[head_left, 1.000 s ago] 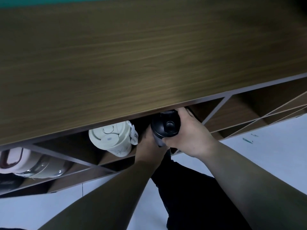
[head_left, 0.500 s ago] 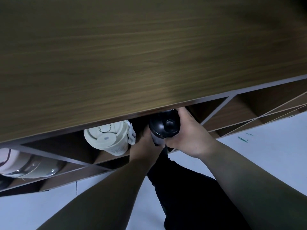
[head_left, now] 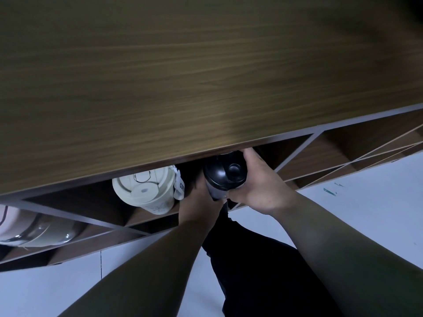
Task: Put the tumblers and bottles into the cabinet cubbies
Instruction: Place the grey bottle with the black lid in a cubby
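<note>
Under the cabinet top, both hands steady a black bottle at the mouth of a cubby, lid toward the camera, just right of the cream tumbler already stored. The step in hand looks like seating this bottle. The left hand wraps its lower left side; the right hand is clamped around its right side, fingers reaching over the top. Next, I judge, the bottle needs pushing deeper and level, clear of the divider, before either hand lets go.
</note>
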Tool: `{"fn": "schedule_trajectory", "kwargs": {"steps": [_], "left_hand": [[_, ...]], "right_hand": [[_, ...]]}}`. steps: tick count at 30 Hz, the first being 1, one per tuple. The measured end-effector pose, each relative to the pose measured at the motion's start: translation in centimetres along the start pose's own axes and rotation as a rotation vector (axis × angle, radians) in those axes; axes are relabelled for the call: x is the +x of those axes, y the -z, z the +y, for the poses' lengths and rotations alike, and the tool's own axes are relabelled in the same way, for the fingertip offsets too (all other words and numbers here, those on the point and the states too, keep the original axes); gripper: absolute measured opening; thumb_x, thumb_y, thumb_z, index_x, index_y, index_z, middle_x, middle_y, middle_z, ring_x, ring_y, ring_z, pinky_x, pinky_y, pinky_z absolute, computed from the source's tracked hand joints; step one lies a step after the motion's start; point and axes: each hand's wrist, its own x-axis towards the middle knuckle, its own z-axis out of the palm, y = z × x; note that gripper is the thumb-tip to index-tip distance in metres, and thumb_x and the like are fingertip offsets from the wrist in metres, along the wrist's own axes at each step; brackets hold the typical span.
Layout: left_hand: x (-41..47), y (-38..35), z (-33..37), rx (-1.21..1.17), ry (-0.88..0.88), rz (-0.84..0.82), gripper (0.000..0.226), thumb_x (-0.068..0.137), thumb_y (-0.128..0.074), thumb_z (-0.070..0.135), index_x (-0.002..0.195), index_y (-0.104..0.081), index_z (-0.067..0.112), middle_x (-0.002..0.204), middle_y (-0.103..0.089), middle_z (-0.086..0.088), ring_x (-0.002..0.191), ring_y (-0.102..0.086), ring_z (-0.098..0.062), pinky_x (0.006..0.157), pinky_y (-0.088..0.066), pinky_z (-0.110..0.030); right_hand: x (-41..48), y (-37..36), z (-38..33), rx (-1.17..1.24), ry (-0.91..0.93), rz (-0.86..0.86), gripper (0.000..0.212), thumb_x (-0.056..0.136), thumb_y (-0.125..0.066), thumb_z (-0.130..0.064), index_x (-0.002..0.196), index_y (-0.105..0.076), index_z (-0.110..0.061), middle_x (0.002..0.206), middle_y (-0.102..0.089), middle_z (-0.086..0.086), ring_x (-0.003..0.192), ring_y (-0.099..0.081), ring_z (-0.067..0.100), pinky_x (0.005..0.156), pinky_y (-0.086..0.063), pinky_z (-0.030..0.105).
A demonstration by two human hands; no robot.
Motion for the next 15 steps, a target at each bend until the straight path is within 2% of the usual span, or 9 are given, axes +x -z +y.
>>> {"fn": "schedule_trajectory", "kwargs": {"steps": [3, 7, 9, 11, 14, 15], "left_hand": [[0.1, 0.0, 0.0, 0.015, -0.014, 0.006, 0.065, 0.076, -0.08, 0.033, 0.136, -0.054, 0.022, 0.112, -0.069, 0.001, 0.105, -0.068, -0.022, 0.089, -0.057, -0.036], [-0.1, 0.3, 0.1, -0.04, -0.005, -0.027, 0.081, 0.075, -0.083, 0.032, 0.146, -0.047, 0.02, 0.122, -0.07, -0.002, 0.113, -0.068, -0.025, 0.095, -0.056, -0.036], [-0.7, 0.9, 0.5, -0.111, 0.016, -0.053, 0.1, 0.071, -0.09, 0.032, 0.154, -0.037, 0.02, 0.132, -0.068, -0.001, 0.123, -0.064, -0.024, 0.101, -0.051, -0.034], [-1.4, 1.5, 1.0, -0.171, 0.002, -0.032, 0.109, 0.064, -0.096, 0.035, 0.154, -0.036, 0.023, 0.134, -0.066, 0.004, 0.127, -0.062, -0.023, 0.105, -0.05, -0.037], [-2.4, 2.4, 1.9, -0.348, 0.019, 0.011, 0.095, 0.062, -0.098, 0.037, 0.138, -0.041, 0.039, 0.127, -0.063, 0.023, 0.122, -0.064, -0.011, 0.1, -0.051, -0.034], [-2.7, 2.6, 2.2, -0.404, 0.021, 0.015, 0.09, 0.063, -0.097, 0.037, 0.135, -0.042, 0.043, 0.126, -0.065, 0.024, 0.12, -0.064, -0.007, 0.099, -0.051, -0.033]], "right_hand": [[0.0, 0.0, 0.2, 0.017, -0.002, -0.009, 0.086, 0.061, -0.079, -0.01, 0.135, -0.042, -0.035, 0.121, -0.058, -0.013, 0.11, -0.06, 0.006, 0.088, -0.051, 0.028], [-0.4, 0.4, 0.1, 0.049, 0.024, -0.037, 0.088, 0.065, -0.084, -0.015, 0.135, -0.04, -0.043, 0.128, -0.055, -0.012, 0.111, -0.058, -0.001, 0.079, -0.046, 0.008], [-0.8, 0.7, 0.1, 0.075, 0.038, -0.031, 0.091, 0.062, -0.087, -0.023, 0.134, -0.039, -0.05, 0.132, -0.055, -0.014, 0.115, -0.058, -0.001, 0.089, -0.048, 0.015], [-1.1, 0.8, 0.1, 0.087, 0.043, -0.032, 0.092, 0.06, -0.088, -0.025, 0.132, -0.038, -0.055, 0.134, -0.053, -0.017, 0.117, -0.055, -0.004, 0.096, -0.047, 0.022], [-1.0, 0.5, 0.5, 0.1, 0.033, -0.011, 0.094, 0.057, -0.087, -0.03, 0.134, -0.038, -0.052, 0.134, -0.054, -0.016, 0.12, -0.054, -0.002, 0.102, -0.045, 0.027], [-0.9, 0.4, 0.7, 0.108, 0.028, -0.003, 0.096, 0.055, -0.088, -0.033, 0.135, -0.039, -0.05, 0.134, -0.054, -0.015, 0.121, -0.055, 0.0, 0.104, -0.045, 0.031]]}}
